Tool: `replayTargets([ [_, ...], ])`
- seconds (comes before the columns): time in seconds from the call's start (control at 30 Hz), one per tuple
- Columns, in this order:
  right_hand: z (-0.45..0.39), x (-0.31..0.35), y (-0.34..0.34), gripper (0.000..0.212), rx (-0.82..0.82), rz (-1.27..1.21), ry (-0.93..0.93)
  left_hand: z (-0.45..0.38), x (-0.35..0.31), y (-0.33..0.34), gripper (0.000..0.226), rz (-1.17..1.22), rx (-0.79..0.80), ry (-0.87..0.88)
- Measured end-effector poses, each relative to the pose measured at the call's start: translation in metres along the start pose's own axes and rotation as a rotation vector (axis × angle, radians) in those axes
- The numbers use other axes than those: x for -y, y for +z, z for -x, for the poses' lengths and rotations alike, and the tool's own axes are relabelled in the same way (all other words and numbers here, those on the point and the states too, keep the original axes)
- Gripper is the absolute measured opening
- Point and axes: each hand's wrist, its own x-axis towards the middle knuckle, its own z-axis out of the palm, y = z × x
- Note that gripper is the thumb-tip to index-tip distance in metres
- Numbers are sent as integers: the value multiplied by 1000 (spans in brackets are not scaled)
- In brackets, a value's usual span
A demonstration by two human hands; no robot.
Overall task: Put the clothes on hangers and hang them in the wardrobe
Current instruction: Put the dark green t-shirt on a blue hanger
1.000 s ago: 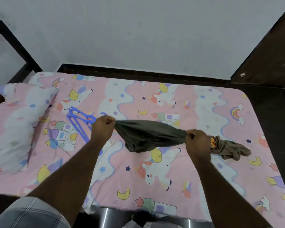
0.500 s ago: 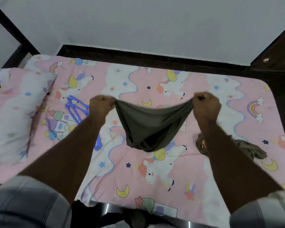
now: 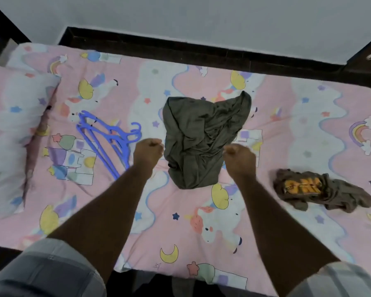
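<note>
Pillow [image 3: 11, 133] sits at the bed's [image 3: 116, 232] left edge, blue hangers [image 3: 107, 142] just beside it, untouched. My left hand [image 3: 148, 152] is curled at the olive garment's [image 3: 201, 142] near left edge; whether it grips cloth, I can't tell. A moment ago the garment hung stretched between both fists; now it lies mid-bed, rumpled, folded over itself. Right hand [image 3: 239, 156], same story. Spread out, it looks ready for a hanger. Second shirt [image 3: 313, 189] lies crumpled toward the right edge.

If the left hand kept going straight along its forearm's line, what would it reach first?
Probably bare bedsheet: the left hand passes between the blue hangers and the olive garment, though depth is unclear.
</note>
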Motion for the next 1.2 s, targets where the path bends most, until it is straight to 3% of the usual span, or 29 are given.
replayTargets([
  [0.13,20,-33,76,28,160,86,124,-12,62,18,19,-265,21,-65],
  [0.27,20,-68,122,27,73,-56,389,-26,113,37,23,-410,66,-114],
  [0.37,12,-87,146,32,68,-180,545,-42,137,50,27,-358,28,-181],
  [0.47,8,-95,167,18,143,-483,727,-55,153,64,31,-202,20,-280],
  [0.53,6,-98,179,20,155,-559,748,-59,160,73,33,-132,6,-317],
  [0.63,5,-91,193,16,119,-713,760,-59,165,75,34,-328,-92,-187],
  [0.73,6,-82,200,11,41,-884,825,-58,166,72,38,-289,-124,-139],
  [0.9,17,-76,188,9,32,-1043,878,-55,149,65,8,-110,11,-284],
  [1.03,34,-70,176,22,140,-844,708,-35,127,59,14,72,76,-413],
  [1.13,42,-55,169,42,252,-553,367,-19,112,53,18,76,161,-410],
  [1.2,45,-42,162,32,263,-370,157,-10,102,48,21,39,219,-350],
])
